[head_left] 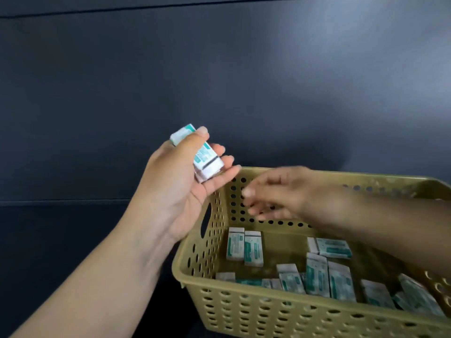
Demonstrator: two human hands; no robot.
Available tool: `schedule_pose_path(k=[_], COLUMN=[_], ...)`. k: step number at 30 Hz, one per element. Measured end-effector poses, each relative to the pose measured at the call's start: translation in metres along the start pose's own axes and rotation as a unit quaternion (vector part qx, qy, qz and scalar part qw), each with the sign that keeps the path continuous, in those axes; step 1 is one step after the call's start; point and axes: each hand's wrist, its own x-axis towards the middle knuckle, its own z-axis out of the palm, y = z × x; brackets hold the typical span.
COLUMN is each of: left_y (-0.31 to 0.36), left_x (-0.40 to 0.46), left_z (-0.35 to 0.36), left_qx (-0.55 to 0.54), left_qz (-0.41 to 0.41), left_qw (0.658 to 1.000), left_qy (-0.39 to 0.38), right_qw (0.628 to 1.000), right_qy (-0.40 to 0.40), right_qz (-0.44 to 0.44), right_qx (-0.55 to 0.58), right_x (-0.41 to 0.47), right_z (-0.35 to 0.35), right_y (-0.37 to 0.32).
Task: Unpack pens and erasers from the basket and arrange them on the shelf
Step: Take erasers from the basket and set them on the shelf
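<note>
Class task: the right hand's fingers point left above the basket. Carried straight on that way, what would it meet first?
Probably the left hand, which holds erasers beside the basket; the blurred right hand makes depth uncertain.

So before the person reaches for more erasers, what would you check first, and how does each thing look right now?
1. Left hand holds the small white-and-teal wrapped erasers securely: ok.
2. Right hand free to pick: cannot tell, it is blurred.
3. More erasers in the tan perforated plastic basket: ok, many lie on its floor.
4. Pens to unpack: cannot tell, none visible.
5. Shelf within view: not ok, only a dark surface shows.
</note>
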Motion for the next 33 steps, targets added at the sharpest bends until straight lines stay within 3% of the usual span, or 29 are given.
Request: schedule_pose_path(k=[3,5,11,14,16,18,20,22,24,27,33], left_y=[-0.005,-0.007,-0.010,-0.009,-0.007,-0.006,-0.004,-0.004,-0.004,-0.005,-0.004], left_x=[0.004,0.006,0.008,0.010,0.010,0.010,0.010,0.010,0.010,0.011,0.011], left_z=[-0.002,-0.004,-0.005,-0.006,-0.006,-0.007,-0.007,-0.006,-0.006,-0.008,-0.009], left_qx=[0.032,0.038,0.054,0.046,0.038,0.017,-0.010,-0.024,-0.025,-0.012,0.057], left_qz=[-0.020,-0.022,-0.011,-0.019,-0.028,-0.040,-0.045,-0.038,-0.028,-0.032,-0.040], left_qw=[0.999,0.999,0.998,0.998,0.998,0.999,0.998,0.999,0.999,0.999,0.992], left_qy=[-0.006,-0.012,-0.035,-0.034,-0.033,-0.033,-0.030,-0.025,-0.014,-0.003,-0.106], right_qw=[0.965,0.932,0.849,0.832,0.843,0.881,0.942,0.977,0.985,0.988,0.984], right_qy=[-0.025,-0.054,-0.148,-0.162,-0.168,-0.184,-0.194,-0.167,-0.128,-0.087,-0.033], right_qz=[0.058,0.063,0.060,0.084,0.110,0.124,0.132,0.129,0.085,0.027,-0.007], right_qx=[-0.253,-0.354,-0.504,-0.524,-0.499,-0.418,-0.242,-0.041,0.075,0.121,0.178], right_x=[0.010,0.014,0.023,0.024,0.022,0.023,0.023,0.020,0.018,0.013,0.013], right_z=[0.001,0.003,0.019,0.021,0.018,0.009,-0.003,-0.014,-0.022,-0.021,-0.004], right_y=[0.017,0.024,0.029,0.027,0.021,0.008,-0.009,-0.026,-0.037,-0.044,-0.040])
